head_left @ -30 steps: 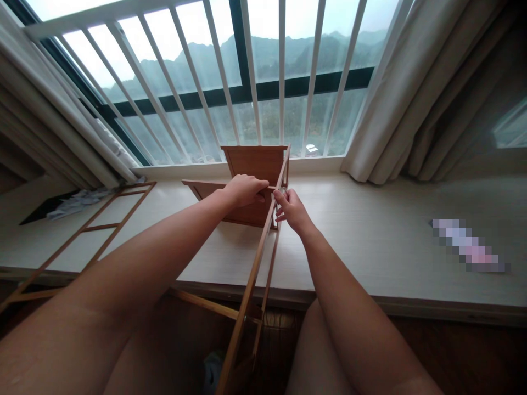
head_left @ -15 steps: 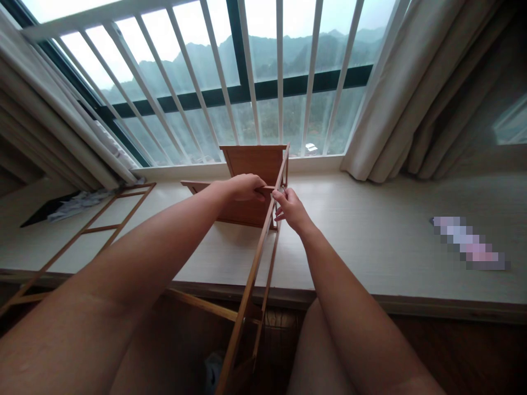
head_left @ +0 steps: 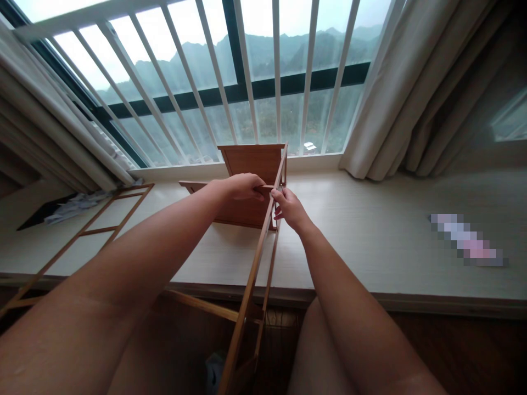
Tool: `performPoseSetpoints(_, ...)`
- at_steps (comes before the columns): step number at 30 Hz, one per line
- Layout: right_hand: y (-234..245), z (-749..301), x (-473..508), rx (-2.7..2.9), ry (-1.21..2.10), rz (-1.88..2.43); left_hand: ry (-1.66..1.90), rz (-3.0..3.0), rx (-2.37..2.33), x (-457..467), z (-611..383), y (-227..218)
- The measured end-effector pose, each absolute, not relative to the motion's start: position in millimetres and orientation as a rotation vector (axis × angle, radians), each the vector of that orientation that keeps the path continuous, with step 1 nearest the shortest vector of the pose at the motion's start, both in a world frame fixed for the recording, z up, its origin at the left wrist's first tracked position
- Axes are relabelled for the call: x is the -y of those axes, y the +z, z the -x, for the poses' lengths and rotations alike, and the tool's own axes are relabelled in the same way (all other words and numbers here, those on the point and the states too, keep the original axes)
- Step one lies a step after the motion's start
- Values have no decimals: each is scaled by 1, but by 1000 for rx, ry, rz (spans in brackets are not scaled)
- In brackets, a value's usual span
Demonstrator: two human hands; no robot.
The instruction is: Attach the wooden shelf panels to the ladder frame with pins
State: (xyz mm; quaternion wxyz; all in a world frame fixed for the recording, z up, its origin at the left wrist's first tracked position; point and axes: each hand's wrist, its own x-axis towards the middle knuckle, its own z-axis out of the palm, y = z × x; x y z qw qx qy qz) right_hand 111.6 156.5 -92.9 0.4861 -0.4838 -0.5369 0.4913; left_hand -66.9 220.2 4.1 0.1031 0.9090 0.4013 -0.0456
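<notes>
My left hand (head_left: 242, 186) is curled over the top edge of a brown wooden shelf board (head_left: 239, 211) that stands on edge on the pale window ledge (head_left: 370, 241). Behind it stands a second wooden board (head_left: 252, 160). My right hand (head_left: 288, 208) pinches something small, which I cannot make out, against the rail of a long bamboo side frame (head_left: 256, 263). That frame runs from the boards down past the ledge toward my legs.
A second bamboo frame (head_left: 84, 233) lies flat on the ledge at left, near crumpled white wrapping (head_left: 74, 203). White window bars (head_left: 247, 82) rise behind the boards. Beige curtains (head_left: 411, 93) hang at right. A blurred patch (head_left: 467, 247) lies on the ledge at right.
Both hands keep the same grip at the joint. The view has shifted slightly, so everything sits a little further left in the picture.
</notes>
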Motion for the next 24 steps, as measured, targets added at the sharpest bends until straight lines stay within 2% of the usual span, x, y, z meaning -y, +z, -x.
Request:
performPoseSetpoints(4, -92, -113, -155, 1304, 1203, 1174, -160, -2663, -1186, -219, 66, 7)
performPoseSetpoints(9, -90, -119, -153, 1255, 1131, 1161, -284, -2720, -1404, -211, 70, 13)
performPoseSetpoints(12, -88, -123, -153, 1187, 1068, 1159, -240, -2766, -1523, -196, 78, 21)
performPoseSetpoints(18, -91, -128, -152, 1130, 984, 1166, 229, -2690, -1788, -123, 100, 52)
performPoseSetpoints(24, -95, -130, -147, 1136, 980, 1174, 934, -2393, -1901, -9, 137, 76)
